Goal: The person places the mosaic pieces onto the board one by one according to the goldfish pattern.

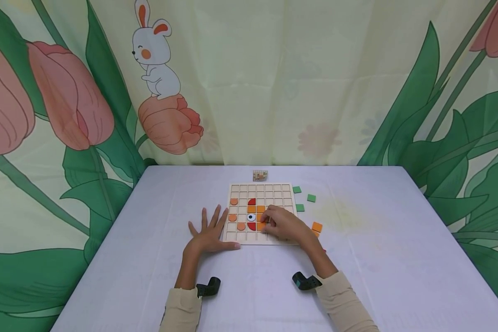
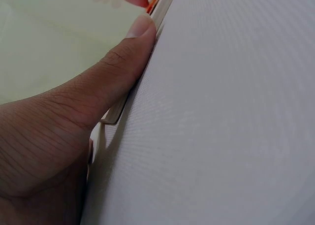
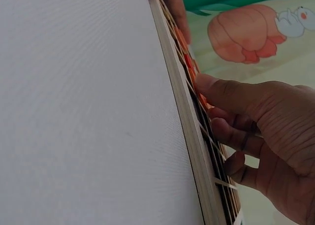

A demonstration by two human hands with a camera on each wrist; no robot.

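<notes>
The left hand (image 1: 210,236) lies spread flat, its fingers fanned apart at the left edge of a pale gridded board (image 1: 282,194) and its thumb resting along the near edge; it has hold of nothing; the right hand (image 1: 283,221) is bent over the middle of the board, fingers curled and thumb tip at the orange tiles (image 1: 251,209) set there, though whether it pinches one of them cannot be told; beside those tiles sits a white piece with a black dot (image 1: 251,217), between a red piece above (image 1: 251,202) and another red piece below (image 1: 251,226); three light orange discs (image 1: 232,217) lie in squares farther left; off the board's right side are three green tiles (image 1: 311,198), and nearer the right forearm lie loose orange tiles (image 1: 317,227), partly hidden by it; a small patterned item (image 1: 260,175) rests just beyond the far edge; all this is on a table covered in white cloth (image 1: 382,240); behind hangs a pale curtain (image 1: 315,69) printed with pink tulips (image 1: 70,97), green leaves and a white rabbit (image 1: 162,80); beige sleeves (image 1: 182,304) and black wrist devices (image 1: 307,281) show on both arms.
</notes>
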